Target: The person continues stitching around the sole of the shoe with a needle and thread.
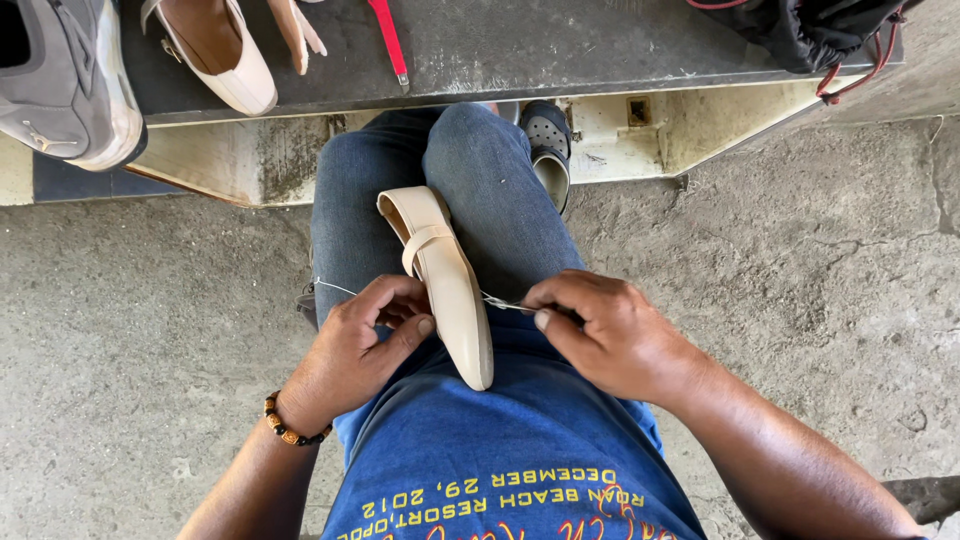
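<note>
A cream flat shoe with a strap (447, 282) lies lengthwise between my knees, on my blue jeans. My left hand (362, 340) presses against the shoe's left side, fingers curled, and a thin white thread (333, 287) runs out from under it to the left. My right hand (600, 332) pinches a thin metal needle or awl (505, 304) whose tip meets the shoe's right edge. A beaded bracelet (290, 430) circles my left wrist.
A dark low platform (540, 50) ahead carries a matching cream shoe (215, 50), a grey sneaker (65, 80), a red strap (388, 38) and a black bag (810, 30). My foot in a grey clog (548, 150) rests below it. Concrete floor (800, 260) lies on both sides.
</note>
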